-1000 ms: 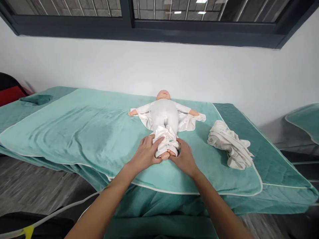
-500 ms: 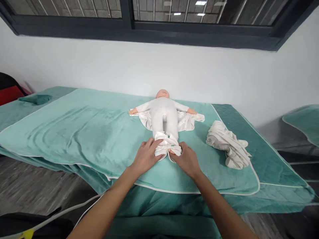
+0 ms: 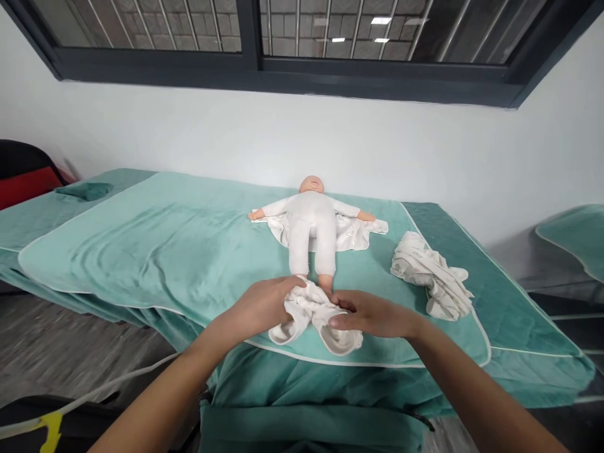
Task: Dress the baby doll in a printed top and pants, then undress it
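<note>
A baby doll (image 3: 312, 214) in a white body lies on its back, arms spread, feet towards me. Beneath its back and arms a white printed baby shirt (image 3: 356, 233) is spread out. Small white baby pants (image 3: 311, 305) are bunched at the doll's feet, both leg openings facing me. My left hand (image 3: 268, 305) is closed on the left side of the pants. My right hand (image 3: 372, 313) is at the right pant leg, thumb over the fabric and fingertips beside the doll's foot (image 3: 325, 283). The other foot is mostly hidden by the pants.
A crumpled white printed cloth (image 3: 430, 274) lies to the right on the green blanket (image 3: 189, 251). Behind the bed stand a white wall (image 3: 212, 132) and a dark window frame (image 3: 292, 75). A pale cable (image 3: 117, 380) runs at the lower left.
The pants have come down from the doll's lower legs to its feet, towards me. Both hands moved nearer, and the doll's ankles are now partly exposed. The view shifted slightly.
</note>
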Motion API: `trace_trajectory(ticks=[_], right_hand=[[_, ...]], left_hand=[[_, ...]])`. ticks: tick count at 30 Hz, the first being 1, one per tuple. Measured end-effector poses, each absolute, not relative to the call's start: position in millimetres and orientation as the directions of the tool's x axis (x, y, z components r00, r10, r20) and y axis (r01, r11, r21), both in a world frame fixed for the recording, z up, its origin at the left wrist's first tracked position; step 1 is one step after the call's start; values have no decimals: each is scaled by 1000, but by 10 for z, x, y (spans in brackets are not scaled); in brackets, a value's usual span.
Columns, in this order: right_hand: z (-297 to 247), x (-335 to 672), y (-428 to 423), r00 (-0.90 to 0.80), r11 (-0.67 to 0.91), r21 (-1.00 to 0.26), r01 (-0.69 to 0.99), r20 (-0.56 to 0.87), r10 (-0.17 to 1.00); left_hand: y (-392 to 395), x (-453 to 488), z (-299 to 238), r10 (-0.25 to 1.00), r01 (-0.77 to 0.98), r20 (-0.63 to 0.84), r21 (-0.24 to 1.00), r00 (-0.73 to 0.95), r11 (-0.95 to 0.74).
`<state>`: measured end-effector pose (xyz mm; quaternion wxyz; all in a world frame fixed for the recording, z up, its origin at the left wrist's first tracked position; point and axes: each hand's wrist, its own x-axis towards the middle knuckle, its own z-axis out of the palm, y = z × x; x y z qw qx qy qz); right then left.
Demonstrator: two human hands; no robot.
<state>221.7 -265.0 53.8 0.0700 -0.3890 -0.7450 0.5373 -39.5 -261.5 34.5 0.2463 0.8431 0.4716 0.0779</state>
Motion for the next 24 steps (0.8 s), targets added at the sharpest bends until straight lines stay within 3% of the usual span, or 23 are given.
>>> trace_trajectory(ticks=[4, 6, 10, 14, 19, 21, 24], right_hand=[[821, 2185, -2667, -667, 335, -644, 688, -379, 642], [987, 2120, -2681, -678, 464, -542, 700, -301, 671], [1292, 1919, -2681, -679, 595, -460, 659, -26, 733], [1494, 1662, -2623, -596, 585, -556, 590, 189, 780], [1589, 1351, -2489, -605, 484, -792, 372, 189, 774], [1607, 1250, -2399, -629, 436, -852, 289, 175, 758], [1651, 1104, -2226, -632, 456, -876, 160, 264, 729]], left_hand=[[-2718, -611, 570, 711, 733, -191, 267, 677, -626], [-2761, -701, 688, 684, 704, -167, 186, 710, -685], [-2783, -816, 998, 687, 682, -38, 172, 726, -711], [-2771, -839, 1318, 805, 772, 280, 245, 523, -586], [-2754, -871, 1489, 822, 772, 523, 420, 225, -478], [-2712, -933, 1507, 792, 790, 574, 379, 209, -483], [-2610, -1067, 1546, 717, 860, 670, 238, 191, -451]])
